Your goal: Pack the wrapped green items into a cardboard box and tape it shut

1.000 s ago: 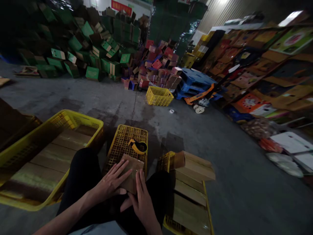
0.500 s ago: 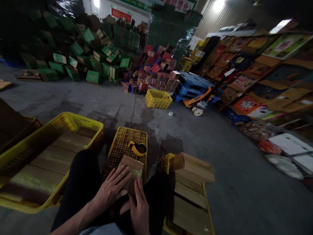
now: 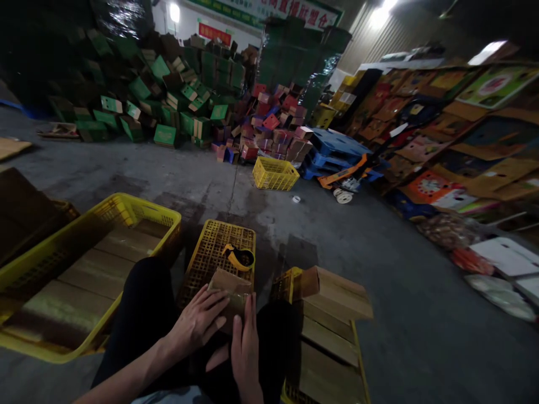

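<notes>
Between my knees a small brown cardboard box [image 3: 232,282] is held in both hands, with shiny clear tape across its face. My left hand [image 3: 202,316] rests on its left side, fingers laid over the taped face. My right hand [image 3: 245,339] grips the right edge, thumb on the near face and fingers along the side. Just beyond the box, a yellow and black tape dispenser [image 3: 239,258] lies on an upturned yellow crate [image 3: 219,235]. The undersides of the hands and box are hidden.
To my left stands a yellow crate [image 3: 170,216] of flat brown boxes; to my right, another yellow crate [image 3: 290,278] holds cardboard boxes, one lying across its top. Farther off are a yellow basket [image 3: 275,174], blue pallets [image 3: 337,143], an orange pallet jack [image 3: 347,175] and heaped green boxes [image 3: 164,134].
The small box has tipped slightly, and its top panel shows more. My right hand has shifted up along its right edge, and my left fingers have curled more over it.
</notes>
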Demonstrator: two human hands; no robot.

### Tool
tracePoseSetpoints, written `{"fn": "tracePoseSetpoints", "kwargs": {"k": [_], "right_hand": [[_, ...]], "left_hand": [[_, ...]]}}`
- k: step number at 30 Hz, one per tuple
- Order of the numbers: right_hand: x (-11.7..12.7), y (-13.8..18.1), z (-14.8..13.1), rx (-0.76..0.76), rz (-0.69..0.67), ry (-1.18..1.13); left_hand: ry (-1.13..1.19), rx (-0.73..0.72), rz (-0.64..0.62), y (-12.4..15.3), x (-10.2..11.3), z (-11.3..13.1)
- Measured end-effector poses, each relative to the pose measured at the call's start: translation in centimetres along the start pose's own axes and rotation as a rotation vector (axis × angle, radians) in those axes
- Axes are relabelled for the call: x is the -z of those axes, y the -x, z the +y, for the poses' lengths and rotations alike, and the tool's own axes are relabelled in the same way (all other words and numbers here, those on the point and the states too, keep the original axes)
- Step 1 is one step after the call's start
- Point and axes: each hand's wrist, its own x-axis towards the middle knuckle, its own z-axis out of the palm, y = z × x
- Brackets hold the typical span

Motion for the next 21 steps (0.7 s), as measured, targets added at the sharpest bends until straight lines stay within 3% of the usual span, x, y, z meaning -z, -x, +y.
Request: {"fn": "tracePoseSetpoints", "kwargs": {"k": [5,11,21], "right_hand": [[-0.9,-2.9,-0.4,-0.052,-0.098,-0.05],[-1.5,-1.2,0.0,-0.095,-0.074,-0.099],[-1.3,0.9,-0.8,-0.126,-0.105,-0.178]], "left_hand": [[-0.115,0.023,0.019,-2.6,-1.7,0.3],[-0.21,0.027,-0.019,-3.0,-3.1,1.0],[-0.225,0.069,-0.01,-3.3,-2.4,0.6]]}}
